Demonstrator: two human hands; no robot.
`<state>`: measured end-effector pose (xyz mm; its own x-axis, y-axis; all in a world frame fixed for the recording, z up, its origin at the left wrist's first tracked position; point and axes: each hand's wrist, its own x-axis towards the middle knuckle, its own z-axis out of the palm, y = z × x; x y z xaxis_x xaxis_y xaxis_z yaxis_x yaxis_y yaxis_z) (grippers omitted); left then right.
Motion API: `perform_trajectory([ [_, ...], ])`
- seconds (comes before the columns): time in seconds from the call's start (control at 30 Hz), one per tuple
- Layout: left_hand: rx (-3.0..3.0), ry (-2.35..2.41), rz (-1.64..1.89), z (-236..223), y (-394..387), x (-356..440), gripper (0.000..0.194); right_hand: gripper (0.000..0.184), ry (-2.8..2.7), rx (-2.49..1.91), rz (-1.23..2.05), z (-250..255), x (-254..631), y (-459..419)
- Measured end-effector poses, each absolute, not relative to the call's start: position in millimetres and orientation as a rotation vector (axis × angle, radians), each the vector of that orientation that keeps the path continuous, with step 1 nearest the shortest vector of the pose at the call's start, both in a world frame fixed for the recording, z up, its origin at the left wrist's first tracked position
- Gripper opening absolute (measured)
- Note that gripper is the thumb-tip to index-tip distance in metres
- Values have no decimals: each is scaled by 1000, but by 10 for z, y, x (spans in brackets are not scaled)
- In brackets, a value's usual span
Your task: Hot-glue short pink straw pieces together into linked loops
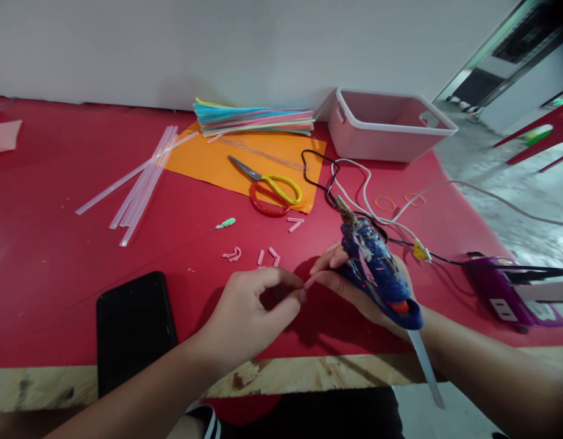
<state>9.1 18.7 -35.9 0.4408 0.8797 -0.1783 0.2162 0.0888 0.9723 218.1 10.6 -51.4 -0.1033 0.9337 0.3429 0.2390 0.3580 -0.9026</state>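
A blue hot glue gun [377, 265] rests in my right hand [361, 296], its crusted nozzle tilted up and away and a translucent glue stick [425, 369] out of its back. My left hand [258, 311] pinches one end of a short pink piece [309, 283], and my right fingertips meet its other end. Several similar pink cut pieces [260, 257] lie just beyond my left hand, near a curled pink scrap [232, 254]. Farther back, scissors [270, 188] with yellow and red handles lie on orange paper [203, 164]. The glue gun hides part of my right hand.
Pipe cleaners [254, 117] and a pink bin [377, 131] stand at the back. Clear glue sticks [144, 183] lie left. A black phone [135, 329] overlaps the table's front edge. Cords [364, 177] run right toward a purple power strip [505, 292]. A thin wire has a green tip [225, 224].
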Motion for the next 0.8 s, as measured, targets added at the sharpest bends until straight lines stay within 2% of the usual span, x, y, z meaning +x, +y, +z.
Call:
perform_trajectory([
  [0.13, 1143, 1038, 727, -305, 236, 94, 6, 11, -1742, -1174, 628, -482, 2306, 145],
  [0.23, 873, 1016, 782, -284, 274, 58, 12, 18, -1982, -1073, 451, -425, 2444, 185],
  [0.37, 737, 992, 821, -294, 288, 4, 12, 33, -2160, -1021, 470, -361, 2552, 180],
  [0.5, 727, 973, 823, -297, 293, -3, 14, 25, -2193, -1086, 471, -360, 2548, 149],
  [0.8, 833, 966, 829, -326, 290, -8, 15, 24, -2247, -1079, 427, -390, 2555, 178],
])
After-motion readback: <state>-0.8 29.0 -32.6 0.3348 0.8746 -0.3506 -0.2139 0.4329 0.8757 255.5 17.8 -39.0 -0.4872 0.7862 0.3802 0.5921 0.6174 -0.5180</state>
